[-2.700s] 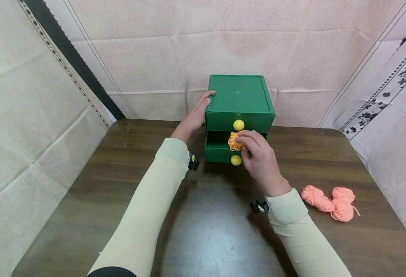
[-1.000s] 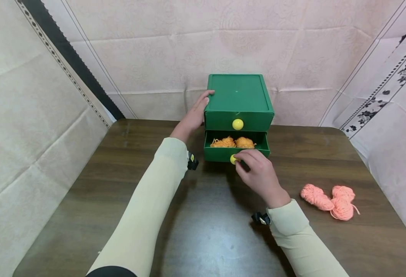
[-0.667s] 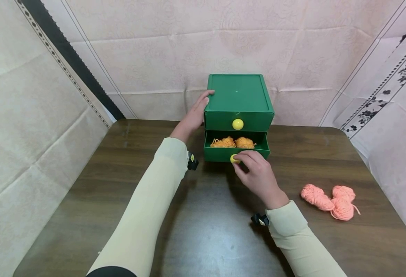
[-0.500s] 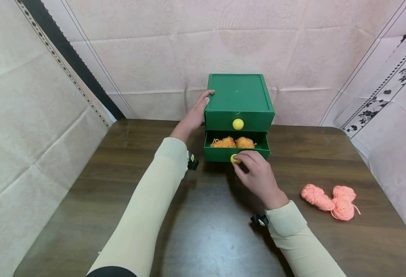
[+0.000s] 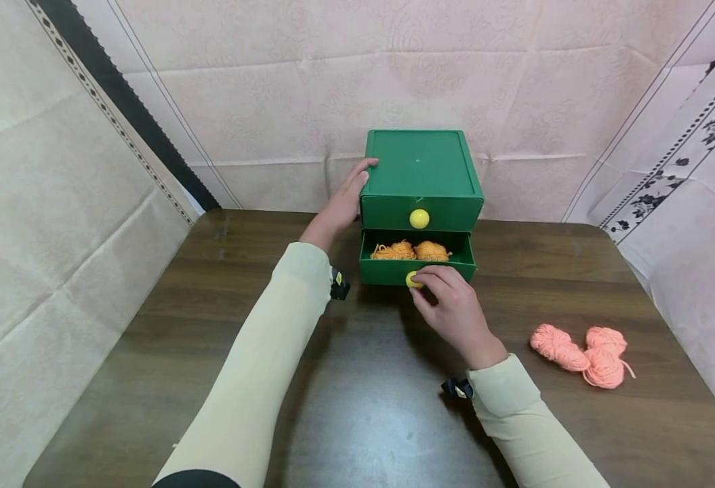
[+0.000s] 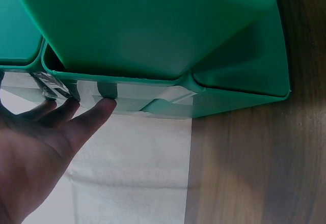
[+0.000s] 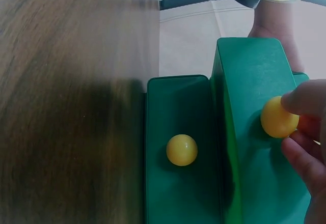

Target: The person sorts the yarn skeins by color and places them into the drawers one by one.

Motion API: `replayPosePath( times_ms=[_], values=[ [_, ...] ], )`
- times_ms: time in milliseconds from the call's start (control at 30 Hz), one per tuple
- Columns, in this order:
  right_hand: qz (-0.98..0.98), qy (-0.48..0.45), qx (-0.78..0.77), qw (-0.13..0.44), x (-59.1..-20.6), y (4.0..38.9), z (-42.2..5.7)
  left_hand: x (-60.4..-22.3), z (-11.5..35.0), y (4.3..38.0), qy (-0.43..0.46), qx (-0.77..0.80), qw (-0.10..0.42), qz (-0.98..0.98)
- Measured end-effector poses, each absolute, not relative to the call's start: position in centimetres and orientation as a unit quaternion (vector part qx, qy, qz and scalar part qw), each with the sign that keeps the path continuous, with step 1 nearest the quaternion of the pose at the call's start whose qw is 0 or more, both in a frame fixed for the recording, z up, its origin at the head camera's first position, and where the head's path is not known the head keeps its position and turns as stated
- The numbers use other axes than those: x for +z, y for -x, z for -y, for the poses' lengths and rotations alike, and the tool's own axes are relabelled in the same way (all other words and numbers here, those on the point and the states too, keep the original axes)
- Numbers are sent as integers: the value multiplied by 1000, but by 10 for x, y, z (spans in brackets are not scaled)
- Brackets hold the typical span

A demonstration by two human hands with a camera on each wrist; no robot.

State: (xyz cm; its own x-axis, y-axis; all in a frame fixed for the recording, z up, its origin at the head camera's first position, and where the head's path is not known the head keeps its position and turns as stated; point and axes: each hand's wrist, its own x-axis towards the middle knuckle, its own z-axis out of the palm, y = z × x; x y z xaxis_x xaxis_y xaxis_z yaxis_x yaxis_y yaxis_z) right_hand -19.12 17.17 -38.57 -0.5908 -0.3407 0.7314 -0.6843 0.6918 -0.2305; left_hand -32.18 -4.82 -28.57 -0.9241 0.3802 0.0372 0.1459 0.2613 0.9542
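Note:
A green drawer cabinet (image 5: 419,163) with yellow knobs stands at the table's back. Its middle drawer (image 5: 377,272) is pulled out, with two orange yarn bundles (image 5: 394,251) lying side by side inside. Thumb and fingers of my right hand (image 5: 455,308) pinch that drawer's knob (image 7: 278,117). My left hand (image 5: 340,203) rests with extended fingers along the cabinet's left side, its fingertips against clear tape in the left wrist view. A lower drawer (image 7: 175,107), pushed in, has a round knob (image 7: 182,150); the open drawer hides it from the head view.
Two pink yarn skeins (image 5: 579,356) lie touching on the brown wooden table (image 5: 357,407), right of the right forearm. A pale patterned cloth (image 5: 272,108) hangs right behind the cabinet and along both sides.
The right hand has let go of an orange yarn bundle inside the drawer and moved down to pinch the knob. Over the last second, almost nothing moves; the left hand stays put.

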Motion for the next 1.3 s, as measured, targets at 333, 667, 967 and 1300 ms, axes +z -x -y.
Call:
replayPosePath(
  times_ms=[333,667,967,1300],
  values=[
    [860,-291,256,332,-385,194,-171,-285,49,322,-171,579,97,-791],
    [864,-282,258,327,-387,201,-171,-287,50,324,-170,583,98,-789],
    [862,-275,268,330,-387,207,-170,-288,50,324,-171,586,97,-786],
    [872,-262,268,313,-384,212,-169,-287,50,325,-171,580,98,-790]
  ],
)
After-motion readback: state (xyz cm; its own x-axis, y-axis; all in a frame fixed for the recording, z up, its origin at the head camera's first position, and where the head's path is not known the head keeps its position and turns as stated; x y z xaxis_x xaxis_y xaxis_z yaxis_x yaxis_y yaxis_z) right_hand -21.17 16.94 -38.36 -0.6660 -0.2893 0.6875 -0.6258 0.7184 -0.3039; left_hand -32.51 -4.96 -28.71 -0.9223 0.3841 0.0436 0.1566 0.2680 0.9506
